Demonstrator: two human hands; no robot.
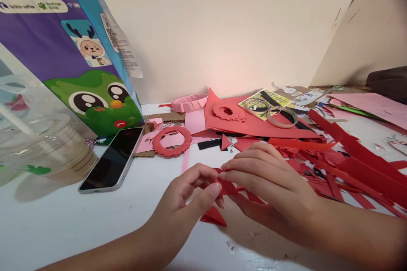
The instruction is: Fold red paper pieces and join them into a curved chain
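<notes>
A small folded piece of red paper (227,187) is held between both hands, just above the white table. My left hand (190,203) pinches its left side between thumb and fingers. From the right, my right hand (270,182) grips the same paper, its fingers laid over the top and its thumb underneath. Under the hands, a pointed red folded piece (214,217) shows near the table surface; whether it joins the held paper I cannot tell. Behind my left hand lies a red pleated paper ring (172,141).
A phone (112,159), a plastic cup (63,148) and a purple and green paper bag (79,72) stand or lie left. Tape rolls (282,117) rest on red sheets (254,125) behind. Red strips and scraps (330,169) cover the right side. A pink ring (190,103) sits near the wall.
</notes>
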